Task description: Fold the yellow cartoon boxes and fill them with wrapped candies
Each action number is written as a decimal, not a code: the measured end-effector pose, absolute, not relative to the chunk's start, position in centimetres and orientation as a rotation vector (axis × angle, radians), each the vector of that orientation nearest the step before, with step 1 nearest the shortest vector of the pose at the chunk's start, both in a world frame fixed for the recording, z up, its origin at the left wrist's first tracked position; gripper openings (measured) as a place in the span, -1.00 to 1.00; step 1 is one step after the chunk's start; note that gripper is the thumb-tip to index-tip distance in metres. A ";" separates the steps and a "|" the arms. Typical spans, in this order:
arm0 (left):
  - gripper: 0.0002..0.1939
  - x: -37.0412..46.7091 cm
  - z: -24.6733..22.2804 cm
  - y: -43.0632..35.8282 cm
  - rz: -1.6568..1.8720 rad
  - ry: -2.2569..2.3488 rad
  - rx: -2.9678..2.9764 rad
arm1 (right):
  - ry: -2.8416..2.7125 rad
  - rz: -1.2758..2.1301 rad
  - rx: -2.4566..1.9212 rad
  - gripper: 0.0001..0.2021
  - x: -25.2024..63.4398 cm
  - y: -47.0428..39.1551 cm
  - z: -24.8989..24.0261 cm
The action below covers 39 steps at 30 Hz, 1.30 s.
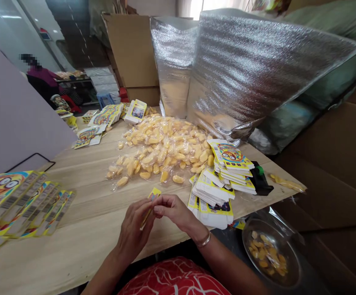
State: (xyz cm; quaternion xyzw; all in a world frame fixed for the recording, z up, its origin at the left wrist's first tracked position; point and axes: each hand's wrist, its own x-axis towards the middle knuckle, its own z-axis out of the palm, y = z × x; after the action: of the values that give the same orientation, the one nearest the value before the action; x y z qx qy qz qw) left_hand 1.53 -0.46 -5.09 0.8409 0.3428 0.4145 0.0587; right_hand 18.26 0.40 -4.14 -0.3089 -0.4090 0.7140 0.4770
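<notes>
In front of my body, my left hand [135, 227] is wrapped round a small yellow printed box [154, 194], which it holds tilted above the wooden table [82, 213]. The fingers of my right hand [174, 209] pinch at the near upper part of that box, and its edge there is hidden by them. Just beyond both hands spreads a heap of yellow oval pieces in clear wrappers [165, 143]. To the right of my right hand lie stacks of flat yellow-and-white printed cartons [211, 188].
A row of filled-out printed boxes [24, 205] stands at the left. A black tape dispenser [260, 182] sits by the right edge, above a metal bowl [293, 262] of yellow pieces. Silver foil bags [242, 69] rise behind the heap. A person [43, 78] sits far left.
</notes>
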 end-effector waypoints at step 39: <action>-0.91 1.2 -3.9 1.8 1.177 1.259 2.416 | -1.358 1.352 -1.152 -0.88 17.3 1.6 -3.9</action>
State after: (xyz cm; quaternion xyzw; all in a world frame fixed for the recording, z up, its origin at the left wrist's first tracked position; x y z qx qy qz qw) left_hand 1.16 1.79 -3.85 0.8111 0.4227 0.3950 0.0866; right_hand 17.26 1.64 -3.93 -0.4632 -0.5463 0.5436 0.4376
